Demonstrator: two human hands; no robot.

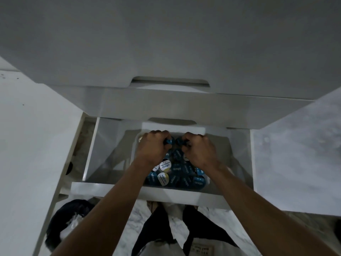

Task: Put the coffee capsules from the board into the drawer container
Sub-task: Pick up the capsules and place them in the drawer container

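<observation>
An open white drawer (110, 188) holds a clear container (207, 180) with several coffee capsules (181, 171) in it, most with blue lids and a few with white ones. My left hand (152, 147) hovers over the container's far end, its curled fingers gripping a blue capsule (169, 140). Beside it my right hand (200, 149) curls round another blue capsule (180, 141). Both hands hide the far part of the container. The board is not in view.
White drawer fronts (166, 52) rise above the open drawer and overhang its back. A white cabinet side (27, 145) stands at the left and a marbled surface (299, 154) at the right. A dark bag (68, 222) lies on the floor near my feet.
</observation>
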